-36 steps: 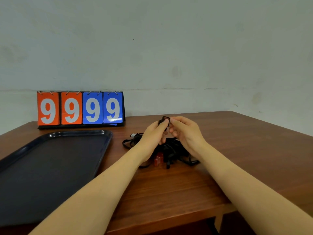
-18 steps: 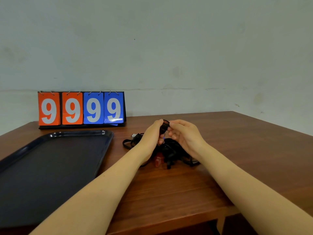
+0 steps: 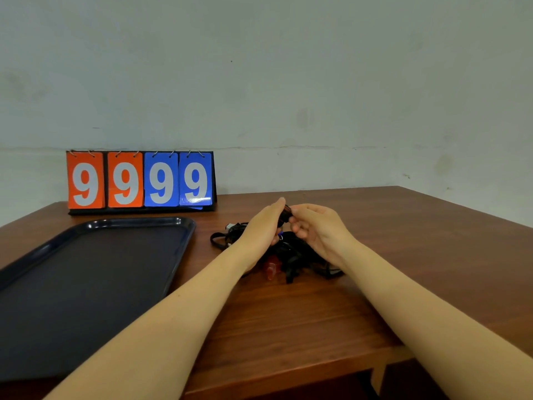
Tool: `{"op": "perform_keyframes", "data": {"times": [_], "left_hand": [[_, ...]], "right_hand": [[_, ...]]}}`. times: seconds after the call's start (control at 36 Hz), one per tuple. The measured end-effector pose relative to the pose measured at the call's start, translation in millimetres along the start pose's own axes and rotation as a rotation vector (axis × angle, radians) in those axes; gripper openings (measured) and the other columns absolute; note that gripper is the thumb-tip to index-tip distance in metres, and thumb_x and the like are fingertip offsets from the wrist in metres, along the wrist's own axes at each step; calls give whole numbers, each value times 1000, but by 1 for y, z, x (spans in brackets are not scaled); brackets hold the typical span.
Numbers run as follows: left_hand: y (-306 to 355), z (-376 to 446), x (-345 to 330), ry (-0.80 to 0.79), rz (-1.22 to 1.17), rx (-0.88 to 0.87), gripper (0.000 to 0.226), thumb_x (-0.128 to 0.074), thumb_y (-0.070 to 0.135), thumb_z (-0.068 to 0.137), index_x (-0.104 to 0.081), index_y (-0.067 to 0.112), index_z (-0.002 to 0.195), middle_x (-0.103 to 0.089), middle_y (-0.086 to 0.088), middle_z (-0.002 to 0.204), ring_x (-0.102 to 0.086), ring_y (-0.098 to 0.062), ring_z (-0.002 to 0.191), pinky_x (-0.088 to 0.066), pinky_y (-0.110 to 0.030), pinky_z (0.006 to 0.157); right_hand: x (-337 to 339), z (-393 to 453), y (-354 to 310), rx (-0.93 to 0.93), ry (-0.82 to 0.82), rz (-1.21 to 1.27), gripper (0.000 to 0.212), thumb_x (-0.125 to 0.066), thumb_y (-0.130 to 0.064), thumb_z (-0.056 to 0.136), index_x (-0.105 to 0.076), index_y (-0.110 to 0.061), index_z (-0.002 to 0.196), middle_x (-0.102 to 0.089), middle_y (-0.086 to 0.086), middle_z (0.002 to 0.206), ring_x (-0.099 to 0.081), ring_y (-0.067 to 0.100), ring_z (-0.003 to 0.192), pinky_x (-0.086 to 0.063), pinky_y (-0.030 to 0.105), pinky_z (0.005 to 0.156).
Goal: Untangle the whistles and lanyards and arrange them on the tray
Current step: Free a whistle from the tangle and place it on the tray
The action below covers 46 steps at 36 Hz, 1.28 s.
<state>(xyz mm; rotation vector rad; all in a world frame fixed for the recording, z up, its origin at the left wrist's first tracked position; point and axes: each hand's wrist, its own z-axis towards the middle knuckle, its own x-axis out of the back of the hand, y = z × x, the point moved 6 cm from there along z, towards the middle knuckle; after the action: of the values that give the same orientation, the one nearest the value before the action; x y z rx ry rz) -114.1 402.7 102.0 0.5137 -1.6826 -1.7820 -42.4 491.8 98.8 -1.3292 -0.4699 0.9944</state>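
Both hands meet just above the lanyard tangle (image 3: pixel 291 255): left hand (image 3: pixel 264 226) and right hand (image 3: pixel 313 229) pinch one small dark whistle (image 3: pixel 286 212) between their fingertips, grip closed tight on it from both sides. Its cord drops straight down into the tangle, so freeing it looks like an upward pull. Tray (image 3: pixel 184 223) lies left of the tangle, nearer the left hand, nothing on it yet; a red whistle (image 3: pixel 271 268) sits at the tangle's near edge on the surface (image 3: pixel 403 255)

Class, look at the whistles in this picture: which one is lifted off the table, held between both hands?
The dark whistle, pinched between the left hand and right hand above the pile. The red whistle lies on the wooden table.
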Motion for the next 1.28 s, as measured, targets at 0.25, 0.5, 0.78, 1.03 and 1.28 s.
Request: {"op": "perform_keyframes", "data": {"times": [0.25,0.5,0.78,1.03,1.28], "left_hand": [[-3,-3,6,-12,-10,-47,25,-41,36,100,-53,22,83,-46,2,71,-38,-8,58,-32,-21,55],[-7,1,5,-35,-54,-74,28,-37,39,102,-54,18,96,-47,2,67,-35,-9,53,-31,-24,56],[-7,3,0,-37,-325,-10,38,-37,41,102,-58,10,96,-48,3,59,-36,-9,47,-32,-22,50],[-6,5,-7,-122,-522,21,38,-32,25,102,-58,6,123,-56,-4,80,-47,-14,60,-44,-28,61],[1,3,14,172,-165,-127,28,-40,21,101,-60,21,121,-61,-4,110,-57,-14,89,-52,-31,83]], "right_hand": [[0,-2,-2,52,17,-248,15,-50,-1,95,-65,-2,94,-60,9,65,-49,16,56,-43,19,48],[-2,-6,-6,125,67,-326,16,-50,-4,96,-66,-7,98,-54,-1,60,-43,7,47,-32,16,41],[-10,-15,-17,362,95,-395,20,-48,-9,99,-67,-10,104,-63,-3,70,-55,-2,52,-43,12,53],[-8,-10,-17,386,106,-488,27,-65,-19,90,-65,-23,116,-64,-5,113,-56,1,107,-43,5,77],[9,-13,-26,366,264,-308,13,-62,-22,91,-65,-21,104,-70,2,98,-65,11,90,-48,22,77]]}}
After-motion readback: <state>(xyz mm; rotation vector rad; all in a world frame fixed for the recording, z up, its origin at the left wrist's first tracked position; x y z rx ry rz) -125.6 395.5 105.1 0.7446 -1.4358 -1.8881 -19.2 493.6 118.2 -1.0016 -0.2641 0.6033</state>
